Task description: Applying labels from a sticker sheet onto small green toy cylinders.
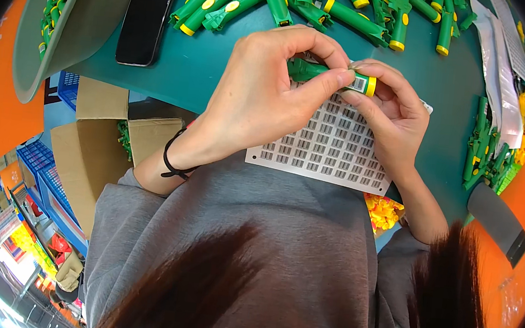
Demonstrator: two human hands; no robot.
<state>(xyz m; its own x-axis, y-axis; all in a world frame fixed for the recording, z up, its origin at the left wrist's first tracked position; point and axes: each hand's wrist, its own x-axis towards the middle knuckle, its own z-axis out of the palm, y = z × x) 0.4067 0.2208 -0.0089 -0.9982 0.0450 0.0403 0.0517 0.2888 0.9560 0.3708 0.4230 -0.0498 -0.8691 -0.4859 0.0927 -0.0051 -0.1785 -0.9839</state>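
Dark hair (192, 285) is seen nearest; beyond, a green tube (302, 70) is grasped by the fingers of the left hand (254, 86) and right hand (401, 114), above a label sheet (328, 148). Label application is apparently in hand; steady holding and careful smoothing are called for next.

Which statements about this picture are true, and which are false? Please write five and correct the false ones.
1. The left hand and the right hand both touch one green tube. True.
2. That tube's visible end is blue. False: it is yellow.
3. A white sheet of labels lies partly beneath the hands. True.
4. The left wrist is bare. False: a black band is around it.
5. More green tubes lie on the table, beyond the hands. True.
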